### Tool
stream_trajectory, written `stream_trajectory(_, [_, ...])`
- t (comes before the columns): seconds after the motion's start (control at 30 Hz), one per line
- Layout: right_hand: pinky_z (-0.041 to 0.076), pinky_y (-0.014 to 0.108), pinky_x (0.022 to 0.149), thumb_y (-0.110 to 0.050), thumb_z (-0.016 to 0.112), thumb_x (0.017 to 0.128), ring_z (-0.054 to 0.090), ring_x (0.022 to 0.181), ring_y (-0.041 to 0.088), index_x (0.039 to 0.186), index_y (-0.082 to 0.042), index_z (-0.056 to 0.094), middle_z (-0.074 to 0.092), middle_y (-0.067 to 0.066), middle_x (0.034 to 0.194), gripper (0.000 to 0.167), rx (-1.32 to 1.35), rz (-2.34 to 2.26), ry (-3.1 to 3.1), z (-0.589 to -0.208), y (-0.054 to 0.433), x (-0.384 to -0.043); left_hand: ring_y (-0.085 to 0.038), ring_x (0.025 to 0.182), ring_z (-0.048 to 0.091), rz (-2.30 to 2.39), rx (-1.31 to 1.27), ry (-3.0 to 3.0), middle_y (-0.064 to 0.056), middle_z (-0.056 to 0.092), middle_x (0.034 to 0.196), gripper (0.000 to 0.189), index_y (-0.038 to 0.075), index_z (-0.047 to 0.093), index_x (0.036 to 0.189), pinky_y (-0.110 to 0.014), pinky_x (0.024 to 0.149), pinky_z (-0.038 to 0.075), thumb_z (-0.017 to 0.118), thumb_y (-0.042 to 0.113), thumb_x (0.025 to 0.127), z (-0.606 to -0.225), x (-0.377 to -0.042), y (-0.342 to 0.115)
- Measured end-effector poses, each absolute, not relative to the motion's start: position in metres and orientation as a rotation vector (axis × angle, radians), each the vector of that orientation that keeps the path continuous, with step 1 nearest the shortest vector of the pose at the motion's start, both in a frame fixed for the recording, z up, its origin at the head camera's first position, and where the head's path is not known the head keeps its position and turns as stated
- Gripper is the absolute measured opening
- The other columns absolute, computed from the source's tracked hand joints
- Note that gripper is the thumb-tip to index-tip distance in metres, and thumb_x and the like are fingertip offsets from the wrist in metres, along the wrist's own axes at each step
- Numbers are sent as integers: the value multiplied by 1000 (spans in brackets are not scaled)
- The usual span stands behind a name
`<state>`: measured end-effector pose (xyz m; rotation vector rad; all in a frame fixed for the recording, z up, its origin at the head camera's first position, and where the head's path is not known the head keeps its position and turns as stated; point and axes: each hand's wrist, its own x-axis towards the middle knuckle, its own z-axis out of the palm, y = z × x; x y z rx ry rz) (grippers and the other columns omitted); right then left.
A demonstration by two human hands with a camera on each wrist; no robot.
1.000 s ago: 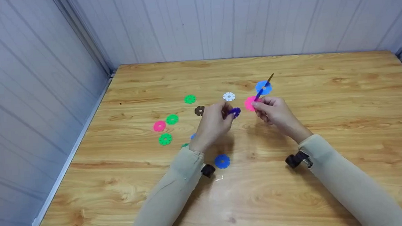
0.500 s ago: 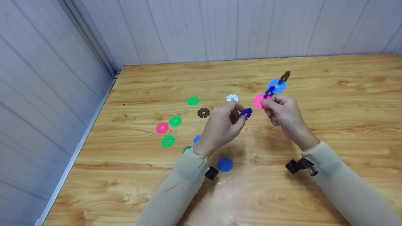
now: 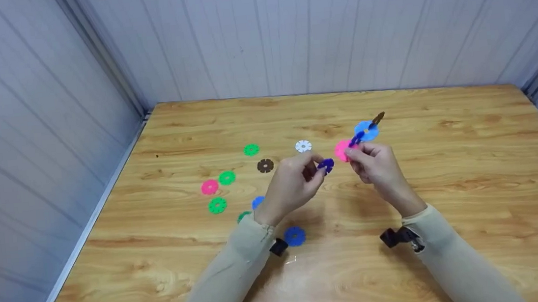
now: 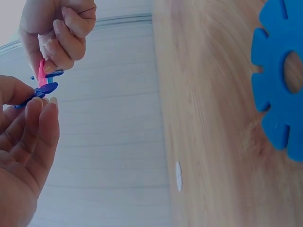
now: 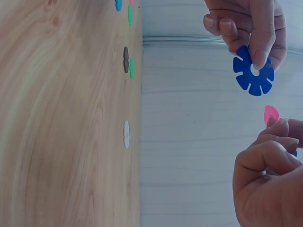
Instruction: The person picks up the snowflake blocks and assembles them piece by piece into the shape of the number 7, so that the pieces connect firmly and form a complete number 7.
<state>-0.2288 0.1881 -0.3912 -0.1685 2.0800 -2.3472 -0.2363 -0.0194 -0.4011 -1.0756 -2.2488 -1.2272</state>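
My left hand (image 3: 292,183) pinches a dark blue notched plastic disc (image 3: 328,163) between thumb and fingers. Just right of it, my right hand (image 3: 379,167) pinches a pink notched disc (image 3: 341,152), the near end of a linked chain. Beyond the pink one, the chain has a dark blue disc (image 3: 356,138), a light blue disc (image 3: 361,132) and a brown disc (image 3: 379,119). Both hands are raised off the table. In the right wrist view the left hand's dark blue disc (image 5: 244,78) shows its face, apart from the pink disc (image 5: 271,113). My left wrist view shows them nearly edge-on.
Loose notched discs lie flat on the wooden table (image 3: 474,175): white (image 3: 298,146), brown (image 3: 260,166), pink (image 3: 205,187), several green (image 3: 247,150), and blue (image 3: 289,238). My left wrist partly covers a blue and a green disc. Pale panel walls (image 3: 238,35) border the table.
Both hands have shifted slightly right over the table. The right hand's chain has turned, so its light blue and brown discs spread further right. The left hand's disc has turned a little.
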Motion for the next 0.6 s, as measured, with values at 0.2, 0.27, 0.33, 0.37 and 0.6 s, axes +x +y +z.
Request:
stream_trajectory(0.2, [20, 18, 42, -8, 62, 98, 31, 44, 4, 70, -3, 61, 49, 3, 59, 28, -163, -2350, 2031, -394, 186, -226, -6, 62, 57, -1242, -1081, -2193, -1, 65, 74, 4, 1, 64, 91, -16, 55, 48, 64, 5, 92, -406, -231, -21])
stream_trajectory(0.27, [21, 17, 42, -7, 62, 98, 31, 44, 4, 69, -3, 61, 49, 3, 59, 29, -155, -2355, 2016, -394, 184, -225, -6, 62, 57, -1231, -1088, -2173, -1, 66, 75, 4, 1, 64, 90, -15, 55, 48, 65, 5, 92, -406, -230, -21])
stream_trajectory(0.33, [21, 17, 42, -6, 61, 98, 31, 44, 4, 69, -3, 60, 49, 2, 58, 29, -152, -2354, 2009, -394, 183, -225, -6, 63, 58, -1205, -1089, -2161, -1, 66, 75, 3, 2, 64, 90, -14, 56, 47, 65, 5, 93, -405, -230, -21])
stream_trajectory(0.37, [20, 17, 42, -6, 61, 98, 31, 44, 4, 68, -3, 59, 48, 2, 58, 29, -155, -2353, 2004, -394, 183, -225, -6, 63, 58, -1194, -1088, -2156, -1, 66, 75, 3, 3, 64, 90, -14, 56, 47, 65, 5, 92, -405, -231, -21])
stream_trajectory(0.6, [20, 17, 42, -5, 61, 97, 30, 44, 4, 67, -3, 57, 47, 1, 58, 31, -163, -2337, 2002, -396, 179, -227, -9, 62, 60, -1090, -1092, -2161, -1, 66, 75, 4, 3, 66, 89, -13, 56, 45, 66, 6, 92, -406, -234, -21])
